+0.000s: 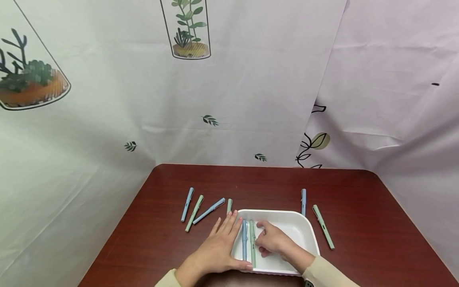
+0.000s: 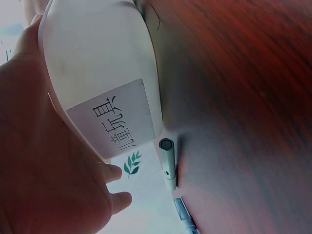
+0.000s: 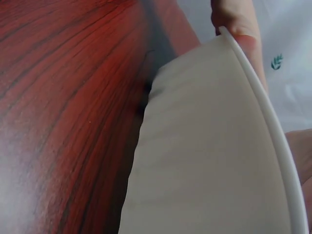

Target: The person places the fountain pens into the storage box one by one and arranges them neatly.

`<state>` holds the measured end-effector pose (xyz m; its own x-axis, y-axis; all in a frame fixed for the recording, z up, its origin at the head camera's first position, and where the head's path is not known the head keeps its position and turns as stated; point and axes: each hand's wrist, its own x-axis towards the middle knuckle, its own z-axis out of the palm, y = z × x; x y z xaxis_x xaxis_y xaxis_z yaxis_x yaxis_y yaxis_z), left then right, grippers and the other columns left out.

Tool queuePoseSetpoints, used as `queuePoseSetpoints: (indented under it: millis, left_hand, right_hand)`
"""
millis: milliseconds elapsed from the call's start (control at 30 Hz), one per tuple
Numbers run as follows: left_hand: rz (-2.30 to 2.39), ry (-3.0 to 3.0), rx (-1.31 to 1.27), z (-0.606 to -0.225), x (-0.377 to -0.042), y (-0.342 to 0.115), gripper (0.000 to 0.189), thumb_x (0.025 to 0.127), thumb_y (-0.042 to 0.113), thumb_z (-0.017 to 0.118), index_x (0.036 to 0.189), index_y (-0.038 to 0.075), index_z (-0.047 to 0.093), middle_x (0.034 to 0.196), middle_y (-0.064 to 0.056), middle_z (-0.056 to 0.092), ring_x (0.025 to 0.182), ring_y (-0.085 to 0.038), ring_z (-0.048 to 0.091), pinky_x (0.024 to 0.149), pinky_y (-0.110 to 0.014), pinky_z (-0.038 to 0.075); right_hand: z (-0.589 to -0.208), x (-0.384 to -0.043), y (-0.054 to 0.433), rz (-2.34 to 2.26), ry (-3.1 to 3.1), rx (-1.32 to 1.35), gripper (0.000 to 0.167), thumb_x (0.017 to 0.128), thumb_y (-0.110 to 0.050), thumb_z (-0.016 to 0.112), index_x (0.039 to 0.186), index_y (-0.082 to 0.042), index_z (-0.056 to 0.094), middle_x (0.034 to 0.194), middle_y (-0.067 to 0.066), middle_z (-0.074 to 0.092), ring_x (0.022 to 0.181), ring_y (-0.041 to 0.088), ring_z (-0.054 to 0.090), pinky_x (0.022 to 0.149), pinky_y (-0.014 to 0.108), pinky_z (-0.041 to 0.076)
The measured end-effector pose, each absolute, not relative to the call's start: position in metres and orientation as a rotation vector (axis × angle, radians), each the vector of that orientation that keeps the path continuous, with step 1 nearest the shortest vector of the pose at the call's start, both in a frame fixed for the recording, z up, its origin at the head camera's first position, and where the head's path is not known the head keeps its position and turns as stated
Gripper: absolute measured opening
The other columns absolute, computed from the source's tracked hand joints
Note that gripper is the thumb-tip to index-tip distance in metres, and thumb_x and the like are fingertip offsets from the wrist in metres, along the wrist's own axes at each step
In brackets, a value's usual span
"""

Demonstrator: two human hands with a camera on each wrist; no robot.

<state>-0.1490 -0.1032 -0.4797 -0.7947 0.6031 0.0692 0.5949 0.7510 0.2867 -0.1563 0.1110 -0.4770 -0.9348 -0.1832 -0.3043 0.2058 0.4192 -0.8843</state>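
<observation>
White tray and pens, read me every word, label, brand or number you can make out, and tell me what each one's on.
"儿童玩具", on the pale label on the outer wall of the white tray, sideways in the left wrist view.
Any marks on the pens are too small to read.
No other text is readable.
</observation>
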Motion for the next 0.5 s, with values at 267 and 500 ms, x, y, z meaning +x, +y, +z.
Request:
queuePoseSetpoints:
  millis: [267,500]
  left_hand:
    - [0.421,2.915,0.992,-0.478,-0.148,-0.103,0.122,0.076,0.086,0.059,0.161,0.006,0.024,0.17,-0.014,0.012,0.156,-0.032,0.015,0.121,-0.058,0.022]
    - [0.417,2.91,0.978,-0.478,-0.147,-0.103,0.122,0.075,0.085,0.06,0.161,0.006,0.024,0.17,-0.014,0.013,0.156,-0.032,0.014,0.121,-0.058,0.021]
  right_hand:
    - [-0.472,-0.152,0.127,-1.538,2.32,0.004,0.055,0.08,-0.001,0.068,0.132,0.011,0.051,0.084,0.009,0.059,0.067,0.019,0.064,0.058,0.034,0.057]
    - [-0.46,-0.149,0.14,-1.585,2.35,0.031,0.058,0.081,-0.002,0.07,0.134,0.009,0.051,0.097,0.012,0.06,0.075,0.02,0.068,0.063,0.039,0.059]
